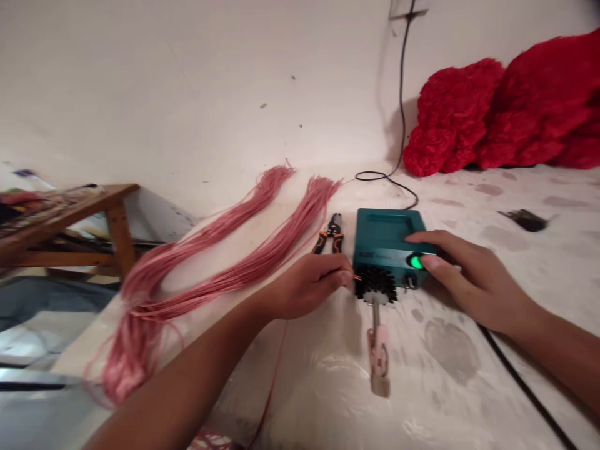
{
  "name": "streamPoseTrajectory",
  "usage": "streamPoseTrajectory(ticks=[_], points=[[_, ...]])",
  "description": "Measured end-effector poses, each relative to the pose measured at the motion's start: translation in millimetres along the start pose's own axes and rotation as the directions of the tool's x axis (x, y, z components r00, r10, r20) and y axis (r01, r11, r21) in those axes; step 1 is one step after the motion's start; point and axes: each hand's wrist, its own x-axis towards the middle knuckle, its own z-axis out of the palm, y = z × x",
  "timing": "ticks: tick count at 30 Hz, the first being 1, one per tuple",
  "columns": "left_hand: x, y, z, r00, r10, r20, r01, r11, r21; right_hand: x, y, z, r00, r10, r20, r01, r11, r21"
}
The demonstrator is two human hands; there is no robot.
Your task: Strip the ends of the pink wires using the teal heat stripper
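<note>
My left hand [312, 284] is closed in a pinch on a thin pink wire [280, 365], which trails down from it toward the table's front edge. The pinched end reaches the black bristles of a round brush [376, 286] at the front of a teal box-shaped machine [389, 219]. Fingers apart, my right hand [473, 281] rests on the machine's right side, its thumb at a green lit button [415, 262]. Wire-stripping pliers [332, 234] with black and orange handles lie just beyond my left hand.
Bundles of pink wire [262, 265] spread over the table's left side. A pink clip [379, 359] sits below the brush. Red ruffled flowers [506, 112] are piled at the back right. A black cable [402, 106] hangs along the wall. A wooden stand [119, 231] is at left.
</note>
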Motion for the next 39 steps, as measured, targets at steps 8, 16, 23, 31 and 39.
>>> streamPoseTrajectory(ticks=[8,16,23,31,39], points=[[5,-9,1.6,0.999,0.000,-0.050,0.002,0.999,0.042,5,-4,-3,1.000,-0.009,0.007,0.009,0.999,0.043],[5,-15,-5.1,0.995,0.005,-0.101,0.012,0.986,0.169,3,-4,-5,0.999,0.025,0.022,-0.027,0.995,0.101],[4,-16,-1.7,0.995,-0.091,-0.027,0.095,0.969,0.229,4,-4,-4,1.000,0.017,0.015,-0.018,0.996,0.092],[4,-16,0.6,0.997,-0.083,-0.011,0.083,0.976,0.201,4,-6,-4,1.000,0.012,-0.001,-0.011,0.999,0.053],[5,-17,1.0,0.997,-0.077,-0.011,0.077,0.971,0.225,4,-7,-5,1.000,0.027,0.015,-0.028,0.998,0.051]])
